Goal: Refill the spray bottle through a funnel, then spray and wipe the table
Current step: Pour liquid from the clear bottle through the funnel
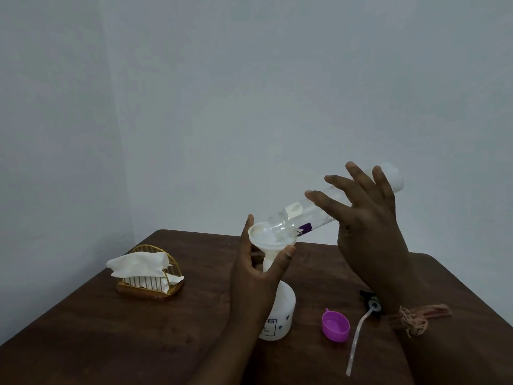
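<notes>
Clear bottle is tipped mouth-down, long axis running from upper right (base) to lower left (mouth), the mouth sitting inside the bowl of the white funnel. Right hand holds it from the near side; fingers look spread and fairly straight across the barrel, thumb hidden behind it, so I cannot tell how tight the grip is. Left hand curls around the funnel stem, thumb and a fingertip up at the rim. Funnel stands upright in the neck of the white spray bottle, which stands upright on the table near centre, label facing the camera.

Purple cap lies open side up just right of the spray bottle. Sprayer head lies further right, its dip tube pointing toward the near edge. Gold wire napkin holder with white tissues sits well to the left, toward the far-left corner. Bare tabletop lies near-left and between holder and spray bottle. Wall right behind the far edge.
</notes>
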`<state>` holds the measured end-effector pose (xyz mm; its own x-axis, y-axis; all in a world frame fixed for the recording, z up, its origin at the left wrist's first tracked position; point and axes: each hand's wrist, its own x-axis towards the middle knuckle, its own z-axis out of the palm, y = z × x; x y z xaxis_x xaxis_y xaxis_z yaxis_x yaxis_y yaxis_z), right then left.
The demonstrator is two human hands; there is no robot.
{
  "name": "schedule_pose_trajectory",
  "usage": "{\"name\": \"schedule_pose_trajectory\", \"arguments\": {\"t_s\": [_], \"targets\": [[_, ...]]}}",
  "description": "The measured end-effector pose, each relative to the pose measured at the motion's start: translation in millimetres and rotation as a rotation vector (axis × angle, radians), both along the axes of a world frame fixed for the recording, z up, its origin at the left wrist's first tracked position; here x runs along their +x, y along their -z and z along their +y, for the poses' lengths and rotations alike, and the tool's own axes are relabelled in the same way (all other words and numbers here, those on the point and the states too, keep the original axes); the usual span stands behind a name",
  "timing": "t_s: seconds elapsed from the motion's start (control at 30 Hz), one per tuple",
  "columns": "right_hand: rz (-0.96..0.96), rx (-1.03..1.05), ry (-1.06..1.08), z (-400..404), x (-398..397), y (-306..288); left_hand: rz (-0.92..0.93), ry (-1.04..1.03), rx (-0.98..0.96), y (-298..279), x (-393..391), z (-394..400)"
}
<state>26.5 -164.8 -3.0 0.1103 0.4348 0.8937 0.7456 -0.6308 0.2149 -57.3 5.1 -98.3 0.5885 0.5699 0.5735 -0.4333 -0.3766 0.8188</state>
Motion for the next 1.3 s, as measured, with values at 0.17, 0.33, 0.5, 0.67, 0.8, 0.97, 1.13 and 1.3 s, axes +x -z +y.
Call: {"name": "schedule_pose_trajectory", "arguments": {"t_s": [0.17, 0.33, 0.5, 0.67, 0.8, 0.97, 1.13, 1.3], "targets": [[-0.031, 0.011, 0.013, 3, -8, -1, -0.002, 0.004, 0.001, -1, -1, 0], [-0.063, 0.044, 0.029, 5, -11, 0, 0.006, -0.001, -0.004, -1, -1, 0], [-0.083, 0.038, 0.026, 7, -11, 0, 0.002, -0.003, -0.001, -1, -1, 0], [-0.076, 0.020, 0.020, 9, -14, 1, -0.005, -0.002, -0.001, -1, -2, -1], [-0.073, 0.009, 0.019, 10, -13, 0, -0.007, -0.001, -0.001, -1, -1, -1], [-0.079, 0.016, 0.021, 10, -15, -1, -0.006, -0.010, 0.005, 0, 0, 1], [-0.079, 0.035, 0.017, 10, -15, 0, -0.006, -0.008, 0.014, 1, 1, 1], [-0.090, 0.048, 0.009, 10, -16, -1, -0.009, -0.006, -0.002, 1, 0, 0]]}}
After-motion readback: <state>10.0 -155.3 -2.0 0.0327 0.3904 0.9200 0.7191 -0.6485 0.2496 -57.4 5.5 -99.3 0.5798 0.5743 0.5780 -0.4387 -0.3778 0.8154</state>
